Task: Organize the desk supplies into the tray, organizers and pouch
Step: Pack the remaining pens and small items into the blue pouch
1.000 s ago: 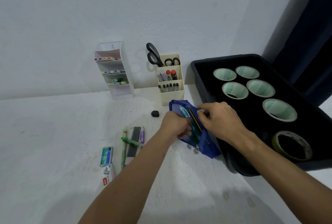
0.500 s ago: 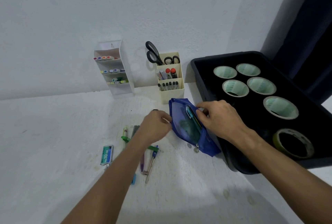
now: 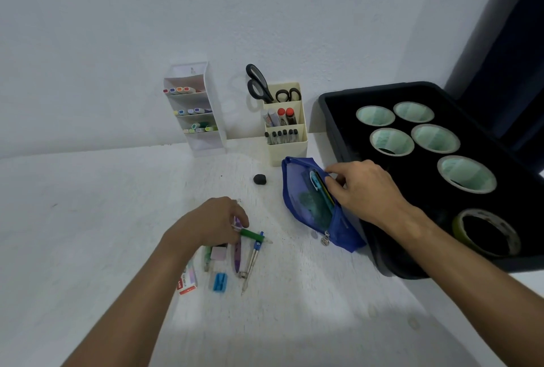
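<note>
Pouch-filling is your step: right hand (image 3: 363, 190) pinches the blue pouch (image 3: 309, 204) open beside the tray (image 3: 332, 119), left hand (image 3: 210, 224) fingers curl on the green pen (image 3: 251, 234); lift it across next.

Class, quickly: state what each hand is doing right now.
Left hand: fingers curled on the green pen.
Right hand: pinching the blue pouch open at its rim.

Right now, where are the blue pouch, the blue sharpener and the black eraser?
blue pouch (image 3: 297, 190): head view, on its mesh front panel.
blue sharpener (image 3: 220, 282): head view, middle of its body.
black eraser (image 3: 260, 179): head view, centre of its top.
</note>
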The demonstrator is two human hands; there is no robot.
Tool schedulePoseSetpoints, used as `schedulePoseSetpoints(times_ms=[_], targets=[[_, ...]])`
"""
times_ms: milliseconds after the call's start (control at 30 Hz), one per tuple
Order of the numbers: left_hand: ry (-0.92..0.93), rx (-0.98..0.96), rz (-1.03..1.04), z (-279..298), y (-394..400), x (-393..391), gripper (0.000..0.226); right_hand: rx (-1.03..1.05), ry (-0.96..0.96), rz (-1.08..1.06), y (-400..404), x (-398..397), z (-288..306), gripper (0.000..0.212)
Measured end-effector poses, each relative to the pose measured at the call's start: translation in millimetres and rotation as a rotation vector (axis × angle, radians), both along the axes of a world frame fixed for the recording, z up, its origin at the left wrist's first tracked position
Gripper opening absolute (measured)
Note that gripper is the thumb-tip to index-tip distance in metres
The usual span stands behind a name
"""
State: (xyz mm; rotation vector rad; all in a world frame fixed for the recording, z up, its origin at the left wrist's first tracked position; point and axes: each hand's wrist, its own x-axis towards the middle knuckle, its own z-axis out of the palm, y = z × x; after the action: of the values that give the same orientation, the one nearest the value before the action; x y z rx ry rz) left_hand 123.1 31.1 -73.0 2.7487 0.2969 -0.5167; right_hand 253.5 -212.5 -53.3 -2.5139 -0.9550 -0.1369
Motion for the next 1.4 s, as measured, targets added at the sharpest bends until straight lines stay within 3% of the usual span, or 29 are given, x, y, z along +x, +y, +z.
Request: schedulePoseSetpoints(times_ms=[367,600,833,933,1033,1133,1300,1400], targets=[[-0.001,0.052,-0.003,2.3,-8.0,2.6,0.025,-0.011,0.002,-0.013,-4.5,-2.7,0.8,0.025],[-0.277,0.052,-0.079,32.3,-34.5,17.5,0.026,-0.012,0.016,-0.025,-5.0,-2.4,0.9,0.024],[-0.408,-0.162,-0.270,41.1,-74.7,44.3,0.030,0.006,0.035,-0.032,-4.9,-2.3,2.4,0.022],[-0.369,-0.172,-0.278,32.5,-84.9,55.1,0.032,0.013,0.042,-0.030,-5.2,-2.3,2.9,0.021],[-0.301,-0.013,-0.278,19.3,-90.4,70.0,0.031,0.016,0.044,-0.034,-5.3,-3.1,4.6,0.020],[-0.123,0.172,-0.232,10.2,-94.6,88.9,0.035,0.007,0.037,-0.032,-5.0,-3.0,4.7,0.020],[0.210,0.168,-0.159,13.6,-106.6,117.8,0.038,0.001,0.034,-0.020,-6.0,-1.6,3.9,0.021],[0.113,0.178,-0.188,12.8,-107.3,109.9,0.042,0.000,0.035,-0.019,-5.3,-1.8,3.7,0.021]])
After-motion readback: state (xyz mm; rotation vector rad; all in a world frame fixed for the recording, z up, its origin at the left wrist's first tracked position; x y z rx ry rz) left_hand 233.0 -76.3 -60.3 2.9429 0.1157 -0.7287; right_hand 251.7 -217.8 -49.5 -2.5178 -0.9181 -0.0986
